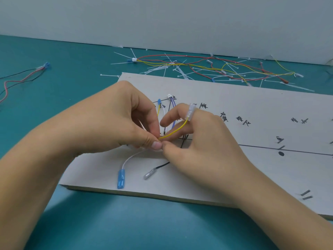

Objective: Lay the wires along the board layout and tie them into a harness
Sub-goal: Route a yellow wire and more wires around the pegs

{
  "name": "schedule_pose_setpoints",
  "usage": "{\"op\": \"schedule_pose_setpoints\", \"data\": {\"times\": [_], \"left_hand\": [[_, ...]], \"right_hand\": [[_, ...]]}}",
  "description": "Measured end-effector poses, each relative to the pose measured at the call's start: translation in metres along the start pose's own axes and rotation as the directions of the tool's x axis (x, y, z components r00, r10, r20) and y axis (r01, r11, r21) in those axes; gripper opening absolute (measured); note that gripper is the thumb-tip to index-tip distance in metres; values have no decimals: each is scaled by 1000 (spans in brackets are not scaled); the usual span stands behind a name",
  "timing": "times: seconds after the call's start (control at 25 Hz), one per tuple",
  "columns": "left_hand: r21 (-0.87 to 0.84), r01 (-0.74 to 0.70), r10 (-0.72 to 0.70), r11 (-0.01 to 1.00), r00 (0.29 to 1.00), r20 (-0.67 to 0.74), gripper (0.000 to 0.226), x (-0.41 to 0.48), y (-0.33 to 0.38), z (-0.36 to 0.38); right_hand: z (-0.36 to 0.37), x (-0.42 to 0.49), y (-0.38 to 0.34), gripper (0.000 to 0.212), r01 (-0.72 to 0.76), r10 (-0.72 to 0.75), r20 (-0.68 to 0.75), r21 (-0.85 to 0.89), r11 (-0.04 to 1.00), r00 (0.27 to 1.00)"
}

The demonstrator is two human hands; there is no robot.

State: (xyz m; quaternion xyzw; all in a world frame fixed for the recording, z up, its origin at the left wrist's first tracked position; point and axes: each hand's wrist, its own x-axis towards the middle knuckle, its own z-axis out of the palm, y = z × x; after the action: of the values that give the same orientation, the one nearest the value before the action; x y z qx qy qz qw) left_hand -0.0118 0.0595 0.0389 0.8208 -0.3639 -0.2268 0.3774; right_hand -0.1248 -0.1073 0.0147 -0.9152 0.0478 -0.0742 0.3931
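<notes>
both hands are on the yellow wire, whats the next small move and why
Probably lower the yellow wire onto the board and lay it flat toward the drawn line. The left hand and right hand both pinch it above the board, and its clear end sticks up over a right finger.

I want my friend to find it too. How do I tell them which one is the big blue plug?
Look at the pale board on the teal table. Near its front edge, below the left hand, lies a long blue plug on a white wire. The clear plug beside it sits on a black wire.
</notes>
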Motion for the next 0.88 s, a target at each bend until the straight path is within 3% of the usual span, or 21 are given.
{"op": "schedule_pose_setpoints", "data": {"times": [0.32, 0.48, 0.68, 0.88], "left_hand": [[162, -33, 43, 986, 998, -55, 14, 3, 5, 13], [200, -14, 33, 980, 995, -93, 17, 3, 3, 18], [329, 46, -3, 943, 992, -129, 31, 3, -2, 11], [323, 37, -10, 946, 996, -84, 15, 4, -7, 5]], "right_hand": [[-17, 2, 3, 16, -15, 6, 157, 53, 998, 988], [-17, 4, 9, 10, 5, -13, 146, 60, 998, 989], [-22, 2, 9, 10, 93, -82, 141, -73, 993, 987], [-25, -2, 4, 12, 145, -110, 181, -190, 971, 977]]}}
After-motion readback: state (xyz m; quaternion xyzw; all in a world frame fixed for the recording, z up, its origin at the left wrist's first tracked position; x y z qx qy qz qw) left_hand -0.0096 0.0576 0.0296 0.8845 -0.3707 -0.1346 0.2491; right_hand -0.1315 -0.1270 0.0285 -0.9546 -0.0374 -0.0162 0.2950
